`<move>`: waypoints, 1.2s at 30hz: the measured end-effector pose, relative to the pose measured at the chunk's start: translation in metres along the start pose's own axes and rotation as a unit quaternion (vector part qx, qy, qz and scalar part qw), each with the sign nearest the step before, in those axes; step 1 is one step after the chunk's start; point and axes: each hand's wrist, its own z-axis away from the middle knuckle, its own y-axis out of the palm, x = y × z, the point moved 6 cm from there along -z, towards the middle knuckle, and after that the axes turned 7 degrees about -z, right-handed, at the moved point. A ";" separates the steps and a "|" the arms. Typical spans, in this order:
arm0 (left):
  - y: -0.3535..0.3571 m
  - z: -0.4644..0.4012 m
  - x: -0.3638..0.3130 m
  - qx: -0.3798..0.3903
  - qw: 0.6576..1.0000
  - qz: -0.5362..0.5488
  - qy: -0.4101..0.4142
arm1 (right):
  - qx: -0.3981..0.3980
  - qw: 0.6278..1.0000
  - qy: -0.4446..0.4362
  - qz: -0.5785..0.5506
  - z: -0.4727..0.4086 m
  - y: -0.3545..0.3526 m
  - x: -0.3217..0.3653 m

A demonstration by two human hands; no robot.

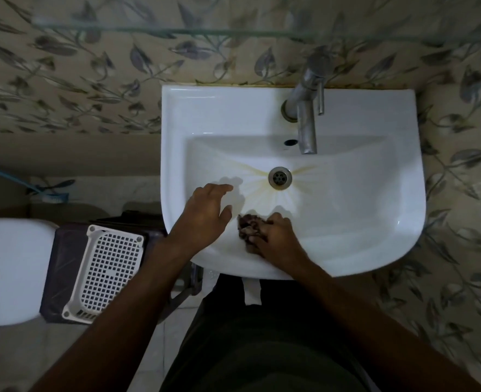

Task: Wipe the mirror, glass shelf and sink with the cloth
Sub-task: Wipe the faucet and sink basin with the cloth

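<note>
Here, at the centre of the frame, your right hand grips a dark, bunched cloth, your fingers curled over it, and presses it against the near inner wall of the white sink, just inside the front rim. Your left hand hovers to the left of the cloth, fingers extended and relaxed, grasping nothing; its shadow falls on the basin floor beside it. Whether the left hand touches the basin cannot be told from this view.

The drain sits in the middle of the basin, above both hands in the frame, with yellowish streaks radiating from it. A metal tap stands on the back ledge, upper right of centre, its spout reaching over the basin. The edge of the glass shelf runs as a greenish line across the top of the frame, against a wall patterned with leaves.

In the lower left, a white perforated basket rests on a dark bin, next to a white toilet at the left edge. A blue-bristled brush lies at the middle left.
</note>
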 end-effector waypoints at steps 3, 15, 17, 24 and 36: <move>-0.005 0.004 0.004 -0.008 1.000 -0.012 -0.002 | -0.011 1.000 -0.001 0.012 0.003 -0.020 -0.013; -0.034 0.010 0.019 -0.036 0.999 -0.012 -0.021 | 0.011 0.994 -0.086 -0.068 -0.016 0.022 0.061; -0.033 0.011 0.018 -0.033 0.999 -0.011 -0.022 | 0.015 0.991 -0.094 -0.091 -0.017 0.025 0.072; -0.038 0.009 0.017 -0.029 0.999 -0.010 -0.019 | 0.024 0.990 -0.109 -0.085 -0.003 0.003 0.034; -0.053 0.012 0.035 -0.073 0.996 -0.003 -0.042 | -0.028 0.983 -0.153 -0.100 -0.038 0.022 0.070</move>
